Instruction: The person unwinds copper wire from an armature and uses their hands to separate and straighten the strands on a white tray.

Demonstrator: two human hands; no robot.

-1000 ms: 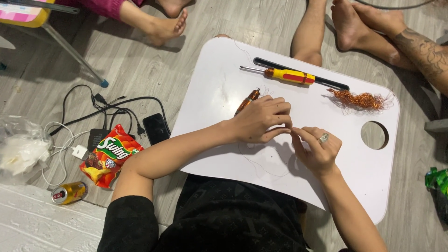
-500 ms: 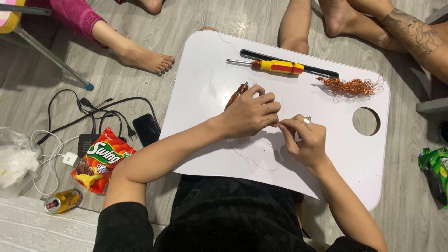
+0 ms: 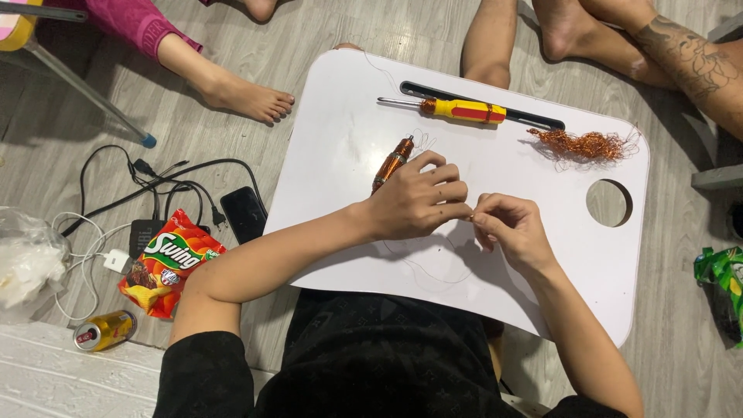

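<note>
My left hand (image 3: 422,203) rests on a white lap table (image 3: 352,147), holding a copper-wound coil on a rod (image 3: 392,162) that sticks out past my thumb. My right hand (image 3: 512,229) sits close beside it, fingertips pinched together where the two hands meet, on a very thin wire. A loop of that fine wire (image 3: 433,267) trails over the table below my hands. Beyond them lie a yellow-and-red screwdriver (image 3: 453,109), a black tool (image 3: 534,119) behind it, and a tangle of copper wire (image 3: 584,145).
The table has a round hole (image 3: 609,203) at right. On the floor at left lie a red snack bag (image 3: 166,262), a can (image 3: 104,330), a phone (image 3: 244,214), cables and a charger (image 3: 143,232). Other people's bare feet (image 3: 248,97) and legs (image 3: 673,54) border the table.
The view has shifted slightly. My hands stay together over the table; the right hand's fingers have curled in closer to the left hand's fingertips.
</note>
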